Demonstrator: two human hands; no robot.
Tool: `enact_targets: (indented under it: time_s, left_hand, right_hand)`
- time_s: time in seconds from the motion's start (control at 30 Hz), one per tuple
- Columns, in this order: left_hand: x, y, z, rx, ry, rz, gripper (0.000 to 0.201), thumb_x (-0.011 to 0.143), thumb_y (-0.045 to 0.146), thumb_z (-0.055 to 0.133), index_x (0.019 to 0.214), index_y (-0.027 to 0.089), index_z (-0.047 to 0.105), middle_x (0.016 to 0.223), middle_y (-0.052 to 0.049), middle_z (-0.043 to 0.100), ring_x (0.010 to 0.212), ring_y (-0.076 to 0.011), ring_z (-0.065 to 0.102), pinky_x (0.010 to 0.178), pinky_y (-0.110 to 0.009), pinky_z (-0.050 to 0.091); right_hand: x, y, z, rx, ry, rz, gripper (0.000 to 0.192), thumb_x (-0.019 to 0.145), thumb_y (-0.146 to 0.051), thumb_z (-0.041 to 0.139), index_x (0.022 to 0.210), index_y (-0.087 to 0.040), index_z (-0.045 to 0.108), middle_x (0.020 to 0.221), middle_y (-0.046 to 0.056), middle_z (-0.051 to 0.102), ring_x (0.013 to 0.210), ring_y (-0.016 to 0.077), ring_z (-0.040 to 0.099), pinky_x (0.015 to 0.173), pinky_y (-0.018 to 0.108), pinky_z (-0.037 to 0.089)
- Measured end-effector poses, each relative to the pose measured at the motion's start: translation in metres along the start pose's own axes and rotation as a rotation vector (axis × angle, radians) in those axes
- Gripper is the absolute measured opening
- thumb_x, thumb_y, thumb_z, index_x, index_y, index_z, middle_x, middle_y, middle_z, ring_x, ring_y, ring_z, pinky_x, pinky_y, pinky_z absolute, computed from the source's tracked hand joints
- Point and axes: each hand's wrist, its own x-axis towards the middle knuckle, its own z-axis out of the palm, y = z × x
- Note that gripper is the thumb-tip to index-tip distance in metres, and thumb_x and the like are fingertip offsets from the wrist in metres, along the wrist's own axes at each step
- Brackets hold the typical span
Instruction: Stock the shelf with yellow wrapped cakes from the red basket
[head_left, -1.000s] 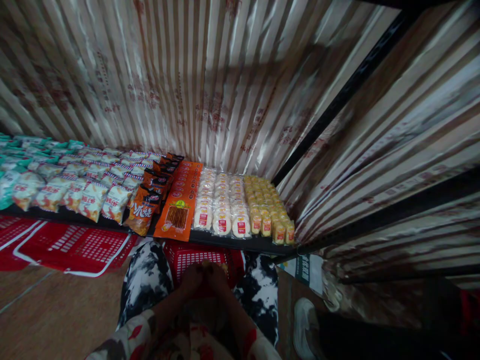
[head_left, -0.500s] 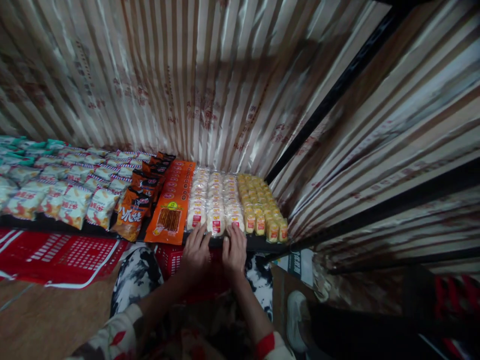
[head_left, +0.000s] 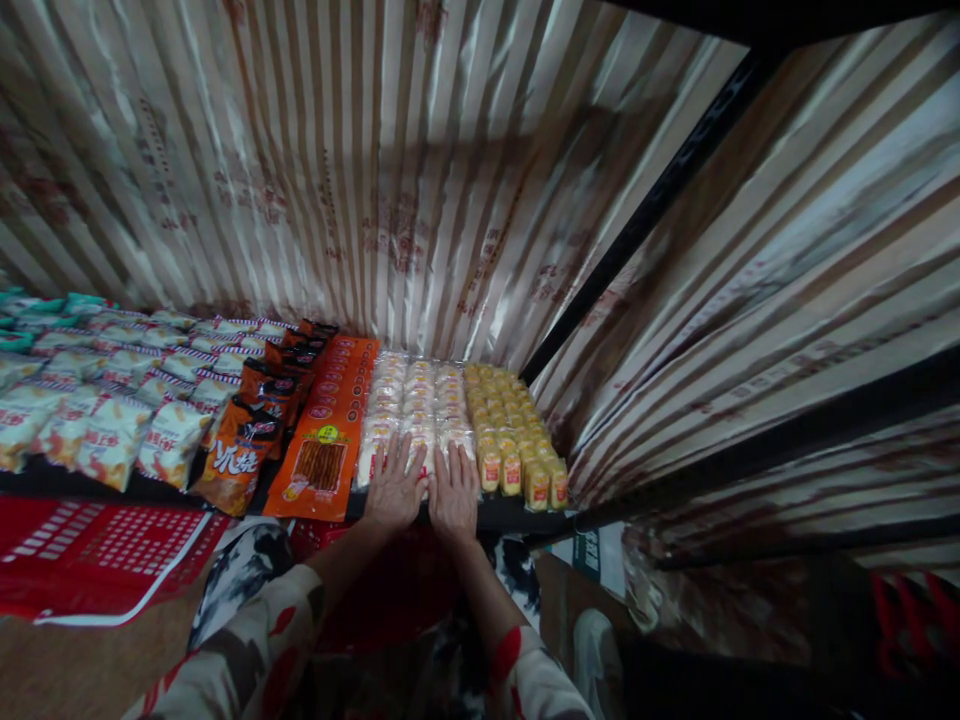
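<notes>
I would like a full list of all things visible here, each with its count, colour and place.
white round packs: three rows, exact count unclear, white with red labels, shelf centre, under both hands
yellow packs: several rows, yellow, right of the white ones
orange flat packs: one stacked row, orange, left of the white ones
dark orange bags: one row, further left
pale bags: many, white and orange, shelf left
red basket: red, below the shelf
striped foil: brown and silver, behind
left hand: flat on the white packs
right hand: flat beside it
</notes>
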Motion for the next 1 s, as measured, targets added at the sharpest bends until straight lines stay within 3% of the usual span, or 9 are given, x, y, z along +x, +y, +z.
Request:
enact_targets:
  time_s: [0.17, 0.33, 0.53, 0.73, 0.87, 1.0]
  left_hand:
    - [0.0, 0.003, -0.009, -0.034, 0.02, -0.013, 0.051, 0.091, 0.038, 0.042, 0.139, 0.024, 0.037, 0.15, -0.009, 0.027, 0.14, -0.0292, 0.015, 0.113, -0.05, 0.011]
    - [0.032, -0.013, -0.02, -0.031, 0.07, -0.091, 0.049, 0.092, 0.037, 0.039, 0.14, 0.028, 0.035, 0.152, -0.004, 0.02, 0.141, -0.0265, 0.006, 0.113, -0.051, 0.006]
    - [0.061, -0.041, -0.008, 0.041, -0.045, -0.165, 0.052, 0.091, 0.044, 0.038, 0.139, 0.024, 0.038, 0.152, -0.007, 0.022, 0.141, -0.0291, 0.009, 0.113, -0.05, 0.006]
    - [0.062, -0.039, -0.009, 0.125, -0.091, -0.158, 0.055, 0.092, 0.049, 0.032, 0.141, 0.024, 0.034, 0.151, -0.008, 0.021, 0.14, -0.0285, 0.01, 0.113, -0.049, 0.01]
    - [0.093, -0.044, -0.02, 0.092, -0.108, -0.197, 0.056, 0.093, 0.047, 0.026, 0.144, 0.023, 0.028, 0.153, -0.007, 0.016, 0.141, -0.0292, 0.007, 0.112, -0.052, 0.01]
    - [0.133, -0.058, -0.025, 0.056, -0.222, -0.267, 0.059, 0.092, 0.046, 0.024, 0.144, 0.018, 0.025, 0.153, -0.008, 0.016, 0.141, -0.0284, 0.004, 0.113, -0.052, 0.008]
  right_hand:
    - [0.004, -0.002, -0.006, -0.013, 0.053, 0.04, 0.046, 0.092, -0.027, 0.037, 0.136, -0.015, 0.042, 0.148, 0.016, 0.028, 0.139, 0.0284, 0.015, 0.109, 0.051, 0.015]
    - [0.021, -0.009, -0.013, 0.016, 0.049, -0.001, 0.049, 0.089, -0.034, 0.043, 0.136, -0.02, 0.044, 0.149, 0.013, 0.027, 0.138, 0.031, 0.015, 0.108, 0.052, 0.014]
    - [0.029, -0.009, -0.002, -0.017, 0.06, -0.07, 0.055, 0.084, -0.044, 0.05, 0.134, -0.022, 0.046, 0.143, 0.012, 0.037, 0.135, 0.0328, 0.023, 0.107, 0.051, 0.019]
    - [0.029, -0.007, 0.0, -0.074, 0.136, -0.091, 0.055, 0.084, -0.048, 0.049, 0.133, -0.023, 0.047, 0.14, 0.012, 0.043, 0.132, 0.0316, 0.029, 0.105, 0.049, 0.023]
    - [0.029, -0.006, 0.0, -0.124, 0.143, -0.125, 0.054, 0.084, -0.044, 0.049, 0.133, -0.021, 0.047, 0.14, 0.013, 0.042, 0.133, 0.0323, 0.029, 0.104, 0.049, 0.025]
    - [0.029, -0.005, 0.001, -0.157, 0.133, -0.125, 0.054, 0.084, -0.043, 0.049, 0.133, -0.02, 0.047, 0.139, 0.014, 0.043, 0.132, 0.0335, 0.03, 0.102, 0.05, 0.027]
